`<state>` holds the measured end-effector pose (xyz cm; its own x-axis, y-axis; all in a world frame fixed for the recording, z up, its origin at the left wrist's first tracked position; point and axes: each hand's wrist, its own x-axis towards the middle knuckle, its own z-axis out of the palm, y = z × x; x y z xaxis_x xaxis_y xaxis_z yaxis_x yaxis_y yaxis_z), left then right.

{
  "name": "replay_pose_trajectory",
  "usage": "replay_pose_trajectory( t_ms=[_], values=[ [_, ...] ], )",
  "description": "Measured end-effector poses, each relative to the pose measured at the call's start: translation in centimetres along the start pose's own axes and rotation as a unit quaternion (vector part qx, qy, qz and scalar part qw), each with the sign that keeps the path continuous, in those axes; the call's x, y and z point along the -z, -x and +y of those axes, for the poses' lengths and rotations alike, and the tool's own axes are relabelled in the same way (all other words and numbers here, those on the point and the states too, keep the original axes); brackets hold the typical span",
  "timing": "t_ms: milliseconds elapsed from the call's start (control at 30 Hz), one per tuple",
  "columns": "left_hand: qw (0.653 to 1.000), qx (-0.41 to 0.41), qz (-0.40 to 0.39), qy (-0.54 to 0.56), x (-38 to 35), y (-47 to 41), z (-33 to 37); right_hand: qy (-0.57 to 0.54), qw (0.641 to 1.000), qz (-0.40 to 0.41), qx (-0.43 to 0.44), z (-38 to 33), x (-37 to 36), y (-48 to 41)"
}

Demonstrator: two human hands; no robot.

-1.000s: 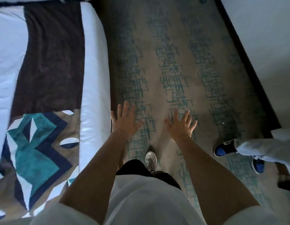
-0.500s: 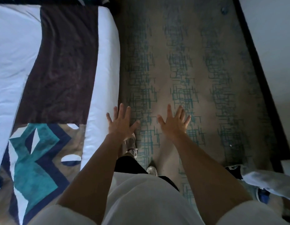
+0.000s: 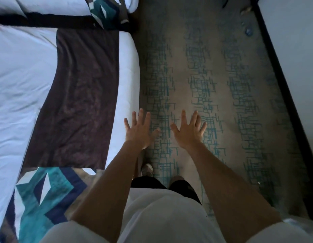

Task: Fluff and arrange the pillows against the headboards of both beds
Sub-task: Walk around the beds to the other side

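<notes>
My left hand (image 3: 139, 131) and my right hand (image 3: 189, 131) are stretched out in front of me, palms down, fingers spread, holding nothing. They hover over the carpet beside a white bed (image 3: 20, 76) on my left; the left hand is over the mattress edge. A dark brown runner with a teal geometric end (image 3: 78, 102) lies across that bed. At the top, a second bed's white bedding (image 3: 52, 6) and a teal-patterned cloth (image 3: 106, 13) show. No pillow or headboard is clearly in view.
Patterned beige and teal carpet (image 3: 201, 76) runs ahead between the bed and a white wall (image 3: 295, 50) with a dark baseboard (image 3: 281, 81) on the right. Small objects (image 3: 248, 31) lie on the floor near the baseboard. My feet (image 3: 147, 170) show below my hands.
I have walked forward along the bed: the runner slid toward me, the second bed came into view at the top, and another person's blue shoes left the frame. Both hands stayed open.
</notes>
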<state>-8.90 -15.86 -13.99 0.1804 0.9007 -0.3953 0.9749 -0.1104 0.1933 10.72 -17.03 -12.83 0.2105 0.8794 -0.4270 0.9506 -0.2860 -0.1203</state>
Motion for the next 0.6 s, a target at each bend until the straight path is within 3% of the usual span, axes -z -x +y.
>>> replay_pose_trajectory(
  t_ms=[400, 600],
  values=[
    [0.999, 0.033, -0.012, -0.013, 3.8, -10.2, -0.4, 0.006, 0.999, -0.024, 0.022, -1.1, 3.0, -10.7],
    [0.992, 0.110, -0.012, 0.065, 6.9, -17.3, 2.2, -0.008, 0.999, -0.021, 0.049, -0.5, 7.4, -19.1]
  ],
)
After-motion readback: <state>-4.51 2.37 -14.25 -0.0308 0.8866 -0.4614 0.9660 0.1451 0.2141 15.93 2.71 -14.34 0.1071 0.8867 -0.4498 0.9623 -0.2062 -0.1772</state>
